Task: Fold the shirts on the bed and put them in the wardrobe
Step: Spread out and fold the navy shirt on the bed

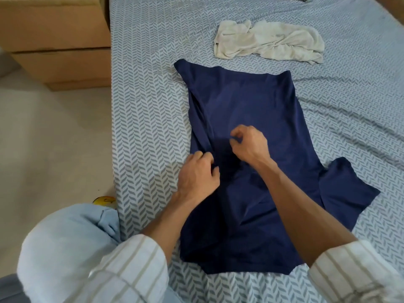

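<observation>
A navy blue shirt [247, 101] lies spread lengthwise on the bed [144, 88], its left side folded inward and one sleeve sticking out at the right. My left hand [197, 173] pinches the folded left edge of the shirt. Just beyond it, over the shirt's middle, my right hand [249, 143] has its fingers curled and pinches a bit of the navy cloth. A crumpled cream shirt [269, 41] sits farther up the bed, apart from the navy one.
The bed's left edge runs down the frame, with pale floor [54, 132] beside it. A brown wooden cabinet [59, 40] stands at the top left. My light blue trouser knee [72, 243] presses against the bed's edge. A small yellow object [105, 201] lies on the floor.
</observation>
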